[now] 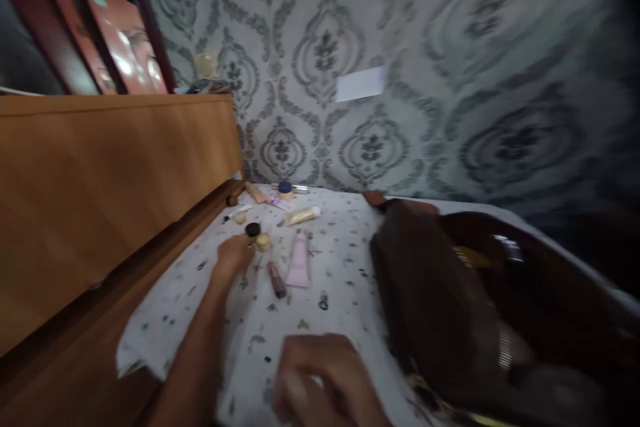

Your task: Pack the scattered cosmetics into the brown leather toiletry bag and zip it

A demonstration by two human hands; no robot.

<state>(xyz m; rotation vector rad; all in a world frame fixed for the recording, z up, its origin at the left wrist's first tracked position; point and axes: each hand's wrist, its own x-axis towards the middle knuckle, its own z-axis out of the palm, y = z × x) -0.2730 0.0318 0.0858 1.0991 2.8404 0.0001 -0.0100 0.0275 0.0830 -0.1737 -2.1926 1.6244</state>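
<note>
A pale jar [263,242] was seen beside the left hand [234,255], whose grip could not be told. The right hand [323,370] was held curled, apart

- Six o'clock: my right hand [325,377], blurred, cut off by the bottom edge; whether it holds anything, I can't tell.
- Eight o'clock: my left hand [236,255], fingertips blurred.
- Four o'clock: dark brown bundle [430,280], details smeared.

Bare left forearm [195,340], bare left hand [234,255], bare right hand [327,373]
</note>
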